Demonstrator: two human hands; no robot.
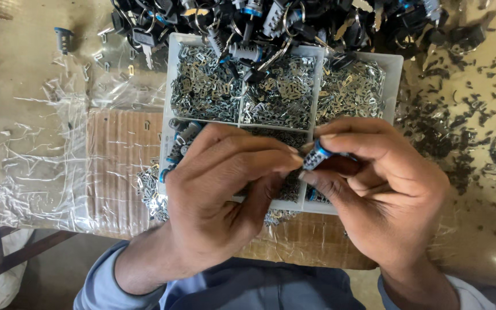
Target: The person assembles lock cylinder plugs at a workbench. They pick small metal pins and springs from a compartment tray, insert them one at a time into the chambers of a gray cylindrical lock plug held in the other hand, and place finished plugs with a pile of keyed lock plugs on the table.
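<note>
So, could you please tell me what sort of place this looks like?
Probably a small assembly workbench for locks. A white divided tray holds sorted small metal plates, a heap of lock cylinders with keys lies behind it, and the right hand holds a blue-ringed cylinder.

Lock cylinder point(316, 156) in the grip: silver metal w/ blue ring. Under the grip, tray point(170, 86): white, compartments of shiny silver plates point(205, 86). Beyond it, pile of keyed locks point(271, 20): black & silver, blue bits. Cardboard point(123, 166) left of grip: brown, ribbed. Sleeves point(101, 281): light blue.
</note>
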